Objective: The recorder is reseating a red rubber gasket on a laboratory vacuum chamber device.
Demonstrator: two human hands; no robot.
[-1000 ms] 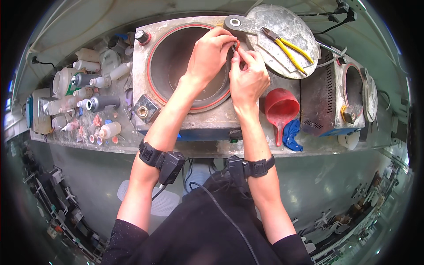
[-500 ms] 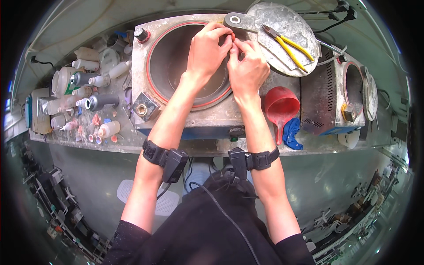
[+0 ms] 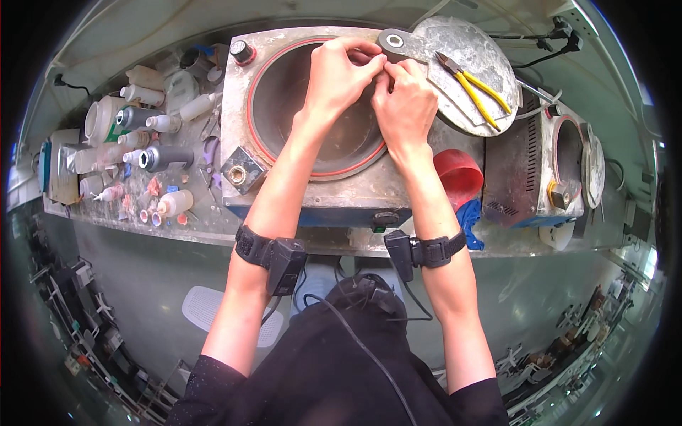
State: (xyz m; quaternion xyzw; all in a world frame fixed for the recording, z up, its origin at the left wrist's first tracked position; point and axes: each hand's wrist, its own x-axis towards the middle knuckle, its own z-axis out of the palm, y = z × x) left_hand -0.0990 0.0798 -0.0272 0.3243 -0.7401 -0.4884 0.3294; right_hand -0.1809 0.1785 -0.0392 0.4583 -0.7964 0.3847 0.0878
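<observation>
Left hand (image 3: 339,79) and right hand (image 3: 407,105) have shifted slightly rightward, curled close together at upper centre, their grip too hidden to tell, the round grey metal chamber (image 3: 284,96) and its thin red ring (image 3: 250,110) lying lower left.

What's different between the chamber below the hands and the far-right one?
The left hand and right hand are over the near chamber's right side; no hand is at the far-right chamber. The near chamber appears larger, the far-right chamber smaller and narrowed by the slanted view. The near chamber's lid carries yellow-handled pliers; the far-right chamber's lid shows none. Both chambers stand open.
</observation>
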